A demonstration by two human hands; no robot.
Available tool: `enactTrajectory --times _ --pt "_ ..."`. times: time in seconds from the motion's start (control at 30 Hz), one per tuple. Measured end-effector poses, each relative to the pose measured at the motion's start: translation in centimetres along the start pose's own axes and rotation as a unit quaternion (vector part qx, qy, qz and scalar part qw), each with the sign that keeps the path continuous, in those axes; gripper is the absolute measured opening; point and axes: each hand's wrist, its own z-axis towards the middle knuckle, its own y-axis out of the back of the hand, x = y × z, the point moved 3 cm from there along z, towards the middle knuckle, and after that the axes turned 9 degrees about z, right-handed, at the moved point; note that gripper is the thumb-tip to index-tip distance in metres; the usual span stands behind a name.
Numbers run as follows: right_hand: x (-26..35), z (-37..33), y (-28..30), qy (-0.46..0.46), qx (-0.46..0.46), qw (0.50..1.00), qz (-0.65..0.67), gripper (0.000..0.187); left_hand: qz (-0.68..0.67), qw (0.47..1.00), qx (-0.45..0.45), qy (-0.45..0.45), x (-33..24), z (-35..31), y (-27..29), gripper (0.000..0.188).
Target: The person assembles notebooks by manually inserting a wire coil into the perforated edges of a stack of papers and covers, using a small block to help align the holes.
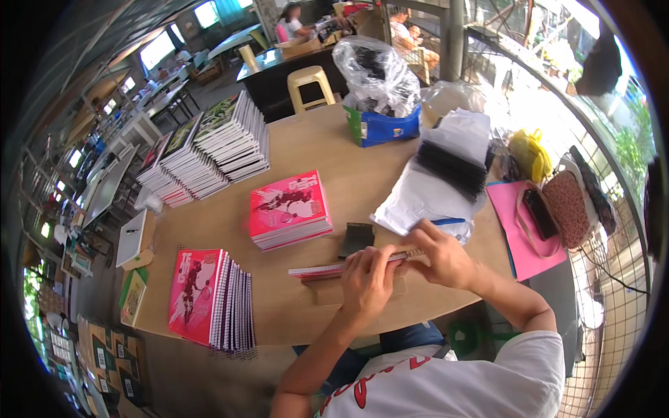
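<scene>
While my left hand point(367, 282) grasps the notebook point(317, 272) over the cardboard piece point(330, 295) near the front of the desk point(352, 195), my right hand point(440, 256) pinches its right end. If either grip slackened, I judge it could slip askew, and uneven finger pressure might bend that end. With the blue pen point(447, 221) just beyond that hand, a careless sweep could knock it away.
</scene>
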Motion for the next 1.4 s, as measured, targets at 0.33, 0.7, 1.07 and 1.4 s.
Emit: enactTrajectory --times 0.33,0.7,1.07,1.4 --pt "-6.8 10.4 -4.6 0.049 0.268 0.957 -0.100 0.046 0.034 0.999 0.018 -0.036 -1.1 0.3 0.1 0.019" --pt "-6.5 9.2 0.8 0.019 0.280 0.960 0.005 0.051 0.050 0.998 -0.005 -0.025 -0.6 0.8 1.7 0.018" --pt "-9.5 6.3 1.9 -0.118 0.358 0.896 0.235 0.069 -0.008 0.998 0.053 0.017 2.0 -0.4 1.3 0.032" --pt "-7.3 7.4 1.2 -0.099 0.358 0.889 0.268 0.057 -0.057 0.997 0.040 0.018 2.0 0.2 1.7 0.060"
